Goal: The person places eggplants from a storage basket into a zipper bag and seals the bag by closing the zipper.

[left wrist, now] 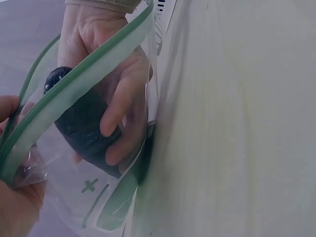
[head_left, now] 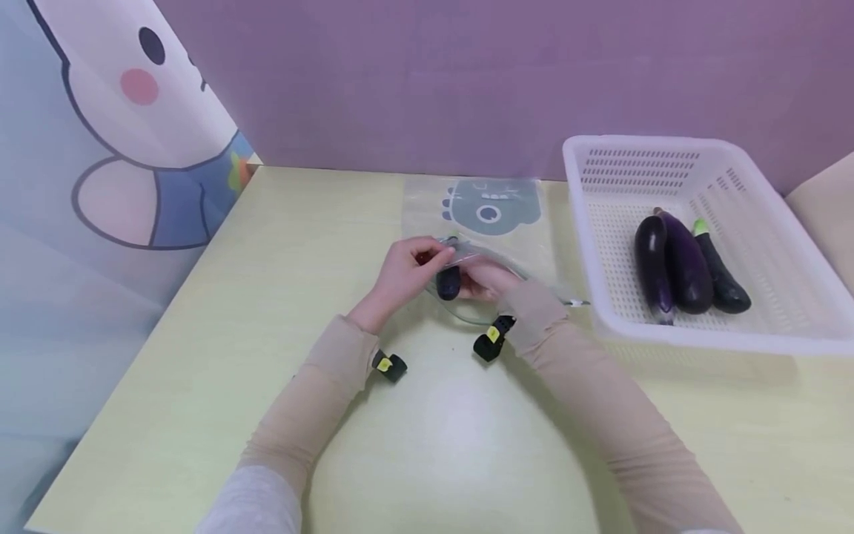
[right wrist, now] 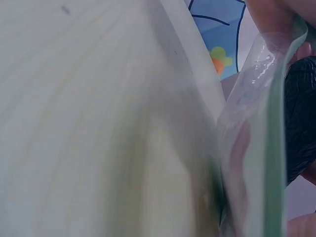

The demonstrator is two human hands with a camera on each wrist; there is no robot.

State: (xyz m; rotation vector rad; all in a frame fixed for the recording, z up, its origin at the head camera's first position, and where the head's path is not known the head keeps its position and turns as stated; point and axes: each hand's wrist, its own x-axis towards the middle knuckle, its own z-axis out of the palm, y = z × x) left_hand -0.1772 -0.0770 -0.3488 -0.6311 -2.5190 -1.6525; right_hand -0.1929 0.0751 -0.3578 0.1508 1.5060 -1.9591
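A clear zip bag [head_left: 494, 215] with a grey-green cartoon print lies toward the back of the table, its mouth raised and spread toward me. My left hand [head_left: 407, 271] pinches the bag's rim between thumb and fingers. Inside the mouth, my right hand [head_left: 490, 278] grips a small dark eggplant [head_left: 448, 284]. In the left wrist view, the fingers of that hand curl round the eggplant [left wrist: 86, 126] behind the green zip strip [left wrist: 74, 81]. The right wrist view shows the eggplant [right wrist: 300, 113] partly behind the bag's green edge [right wrist: 274, 148].
A white plastic basket [head_left: 587, 245] stands on the right of the table, holding a dark eggplant [head_left: 650, 259], a longer purple eggplant [head_left: 687, 267] and a thin one with a green stem [head_left: 723, 278]. A purple partition [head_left: 427, 96] rises along the back edge of the table.
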